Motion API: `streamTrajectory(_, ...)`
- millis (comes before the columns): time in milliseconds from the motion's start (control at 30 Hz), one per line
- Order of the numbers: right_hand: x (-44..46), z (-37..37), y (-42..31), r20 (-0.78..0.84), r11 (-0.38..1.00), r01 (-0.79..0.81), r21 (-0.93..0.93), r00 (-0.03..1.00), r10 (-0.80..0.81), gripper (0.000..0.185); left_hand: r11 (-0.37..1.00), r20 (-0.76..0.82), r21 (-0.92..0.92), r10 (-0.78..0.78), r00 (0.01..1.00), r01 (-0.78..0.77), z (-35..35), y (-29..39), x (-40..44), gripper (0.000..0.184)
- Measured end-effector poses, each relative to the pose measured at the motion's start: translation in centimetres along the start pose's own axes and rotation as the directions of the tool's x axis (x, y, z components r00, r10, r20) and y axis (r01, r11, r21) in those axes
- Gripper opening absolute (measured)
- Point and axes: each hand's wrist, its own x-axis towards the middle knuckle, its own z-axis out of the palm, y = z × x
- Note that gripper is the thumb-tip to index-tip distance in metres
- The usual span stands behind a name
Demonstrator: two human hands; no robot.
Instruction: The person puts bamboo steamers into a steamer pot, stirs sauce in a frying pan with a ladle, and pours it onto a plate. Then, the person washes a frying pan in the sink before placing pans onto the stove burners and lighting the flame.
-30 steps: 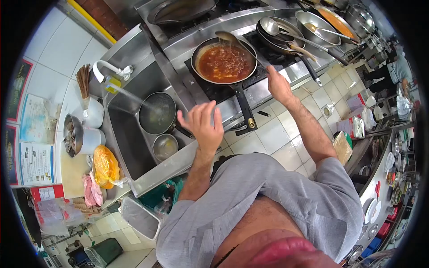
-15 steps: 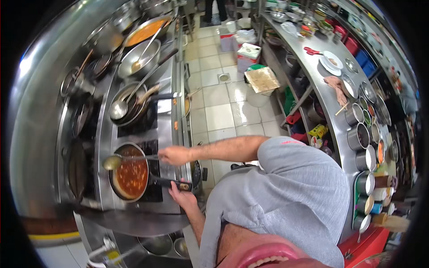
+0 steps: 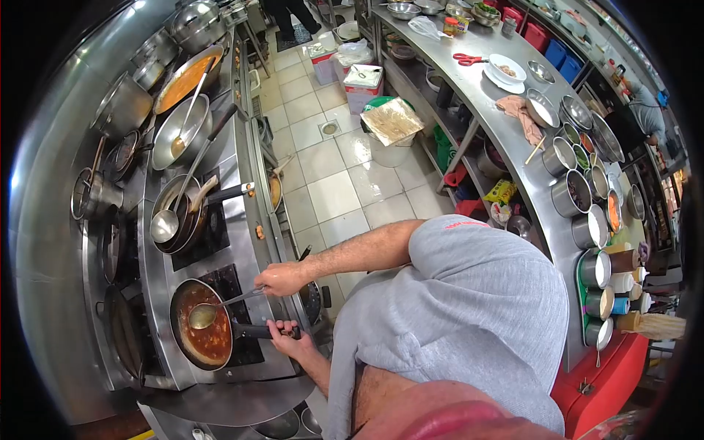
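Observation:
My right hand (image 3: pixel 284 279) is closed around the handle of a metal ladle (image 3: pixel 203 316). The ladle's bowl is over the middle of a frying pan (image 3: pixel 176 334), at or just above the surface of a chunky red-brown sauce (image 3: pixel 209 350). My left hand (image 3: pixel 291 339) grips the end of the pan's black handle (image 3: pixel 253 331), fingers curled over it. The pan rests on the front burner. Beyond it on the stove, stacked pans (image 3: pixel 189 233) hold a second ladle (image 3: pixel 164 226) and a wooden-looking handle.
Farther along the stove are a steel wok (image 3: pixel 165 150) and a wide pan of orange sauce (image 3: pixel 176 92). Behind me runs a steel counter (image 3: pixel 506 143) with several metal pots, a plate (image 3: pixel 506 70) and red scissors (image 3: pixel 469 59). A cardboard-topped bucket (image 3: pixel 392 125) stands on the tiled floor.
The ladle's bowl has moved from the pan's far rim to over the sauce. My left hand's fingers have closed further over the pan handle. The whole view has shifted.

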Motion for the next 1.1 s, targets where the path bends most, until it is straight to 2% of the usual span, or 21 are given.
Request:
streamTrajectory(200, 0.8, -0.1, 0.4, 0.021, 1.0, 0.005, 0.02, 1.0, -0.006, 0.022, 0.998, -0.061, 0.04, 0.057, 0.996, -0.055, -1.1, -0.5, 1.0, 0.014)
streamTrajectory(267, 1.8, 1.3, 2.0, -0.052, 0.993, 0.119, -0.019, 0.991, -0.12, 0.021, 0.999, 0.063, -0.013, -0.03, 0.998, 0.031, -2.8, -0.6, 1.9, 0.017)
streamTrajectory(333, 2.2, 0.4, 1.5, 0.063, 1.0, -0.005, 0.024, 0.998, 0.004, 0.025, 0.997, -0.025, 0.038, -0.063, 0.998, 0.064, -1.5, -0.3, 1.1, 0.02)
streamTrajectory(400, 2.7, 0.9, 2.9, -0.039, 0.993, 0.114, -0.012, 0.993, -0.114, 0.033, 0.993, -0.12, 0.112, -0.01, 0.993, 0.024, -1.9, -0.8, 1.3, 0.02)
streamTrajectory(467, 3.3, 0.9, 2.9, -0.073, 0.998, 0.059, 0.0, 0.996, -0.059, 0.032, 0.998, -0.073, -0.057, -0.01, 0.997, 0.006, -1.7, -0.6, 0.8, 0.019)
streamTrajectory(500, 3.7, 1.2, 3.5, -0.044, 0.988, -0.004, 0.154, 0.999, 0.011, 0.031, 1.0, -0.032, -0.01, 0.028, 0.999, -0.028, -1.4, -0.1, 0.3, 0.02)
streamTrajectory(533, 3.8, 0.8, 2.3, 0.005, 0.986, -0.091, 0.14, 0.996, 0.091, 0.031, 0.999, 0.034, -0.04, 0.034, 0.999, -0.033, -1.0, 0.7, -0.3, 0.019)
streamTrajectory(567, 4.0, 0.2, 1.1, 0.033, 0.977, -0.178, 0.117, 0.984, 0.175, 0.03, 0.999, 0.051, -0.019, 0.026, 0.998, -0.026, -1.3, 0.7, -0.2, 0.018)
streamTrajectory(600, 4.3, 0.4, 1.1, 0.003, 0.988, -0.138, 0.074, 0.99, 0.138, 0.03, 0.999, 0.096, -0.001, 0.044, 0.994, -0.044, -1.8, 0.6, 0.0, 0.02)
streamTrajectory(700, 5.8, 0.8, 1.0, -0.045, 0.998, -0.052, -0.034, 0.998, 0.051, 0.028, 0.996, 0.081, -0.026, 0.085, 0.993, -0.083, -2.4, 0.5, 0.2, 0.021)
streamTrajectory(767, 6.2, 1.2, 0.7, -0.074, 0.995, -0.024, -0.099, 0.997, 0.017, 0.027, 0.997, 0.137, -0.051, 0.057, 0.989, -0.051, -2.6, 0.3, 0.0, 0.023)
streamTrajectory(833, 6.8, 1.1, 0.4, -0.137, 0.972, 0.102, -0.21, 0.982, -0.133, 0.025, 0.997, 0.109, -0.028, 0.076, 0.991, -0.073, -3.0, 0.2, -0.2, 0.022)
streamTrajectory(867, 7.2, 1.0, 0.2, -0.153, 0.972, 0.1, -0.213, 0.979, -0.134, 0.025, 0.996, 0.103, 0.005, 0.083, 0.991, -0.084, -2.9, 0.3, -0.1, 0.022)
streamTrajectory(900, 7.4, 0.8, -0.2, -0.111, 0.951, 0.089, -0.296, 0.986, -0.127, 0.024, 0.997, 0.131, 0.014, 0.078, 0.988, -0.081, -2.7, 0.2, -0.2, 0.022)
streamTrajectory(933, 7.7, 0.2, -0.4, -0.073, 0.924, 0.078, -0.375, 0.991, -0.113, 0.023, 0.997, 0.093, -0.01, 0.078, 0.993, -0.077, -2.7, 0.2, -0.5, 0.022)
streamTrajectory(967, 8.0, -0.7, -0.3, -0.102, 0.923, 0.069, -0.38, 0.988, -0.116, 0.023, 0.996, 0.051, -0.035, 0.08, 0.996, -0.078, -2.4, 0.3, -0.3, 0.022)
streamTrajectory(1100, 8.4, -1.2, -0.5, -0.007, 0.847, 0.11, -0.52, 0.991, -0.133, 0.019, 0.992, 0.001, 0.003, 0.13, 0.992, -0.13, -2.1, -0.4, 0.1, 0.022)
